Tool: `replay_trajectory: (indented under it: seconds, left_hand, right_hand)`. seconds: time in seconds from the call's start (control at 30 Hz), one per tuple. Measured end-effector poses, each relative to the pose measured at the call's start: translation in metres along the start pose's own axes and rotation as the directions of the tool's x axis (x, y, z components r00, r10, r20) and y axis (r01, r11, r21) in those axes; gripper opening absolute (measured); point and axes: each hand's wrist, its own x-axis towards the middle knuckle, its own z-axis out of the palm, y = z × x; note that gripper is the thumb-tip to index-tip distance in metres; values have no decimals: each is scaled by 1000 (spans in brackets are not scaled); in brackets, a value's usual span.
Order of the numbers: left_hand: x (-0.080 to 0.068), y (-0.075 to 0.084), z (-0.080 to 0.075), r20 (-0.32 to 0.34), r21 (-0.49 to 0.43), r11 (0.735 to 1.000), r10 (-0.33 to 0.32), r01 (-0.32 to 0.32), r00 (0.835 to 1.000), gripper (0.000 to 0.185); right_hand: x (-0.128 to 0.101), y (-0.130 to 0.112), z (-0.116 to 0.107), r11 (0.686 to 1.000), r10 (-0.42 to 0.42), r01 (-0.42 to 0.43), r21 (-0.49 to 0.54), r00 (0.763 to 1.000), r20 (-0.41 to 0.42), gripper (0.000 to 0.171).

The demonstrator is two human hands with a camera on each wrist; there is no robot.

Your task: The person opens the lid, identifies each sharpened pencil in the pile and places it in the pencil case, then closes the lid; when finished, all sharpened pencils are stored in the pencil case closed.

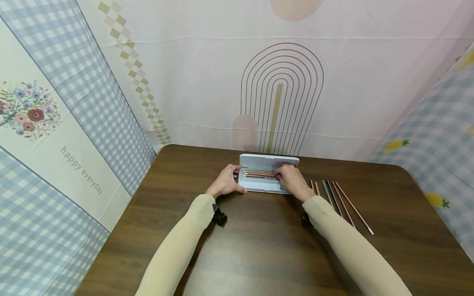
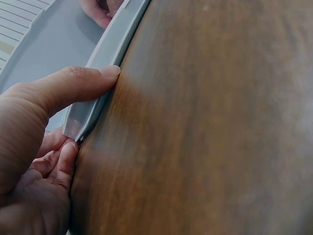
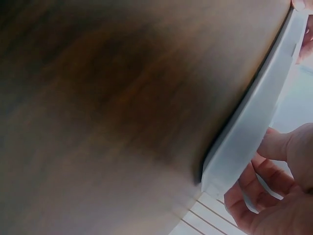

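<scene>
Dark wooden table, patterned fabric backdrop behind. Open grey pencil case at far centre, lid raised, several coloured pencils already inside. Left hand grips case's left end, thumb on near rim. Right hand at right end, fingers curled round case edge. Loose pencils lie just right of case, not yet packed. Judgement: partly done.
</scene>
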Motion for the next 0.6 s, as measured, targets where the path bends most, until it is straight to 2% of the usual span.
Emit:
replay_trajectory:
  seconds: [0.3, 0.6]
  left_hand:
    - [1, 0, -1, -5, -12, 1000, 6, -6, 1000, 95]
    - [0, -1, 0, -2, 2, 1000, 6, -6, 1000, 95]
  right_hand:
    - [1, 0, 0, 999, 4, -4, -44, 1000, -6, 19]
    - [-6, -5, -4, 1000, 3, -3, 7, 999, -35, 21]
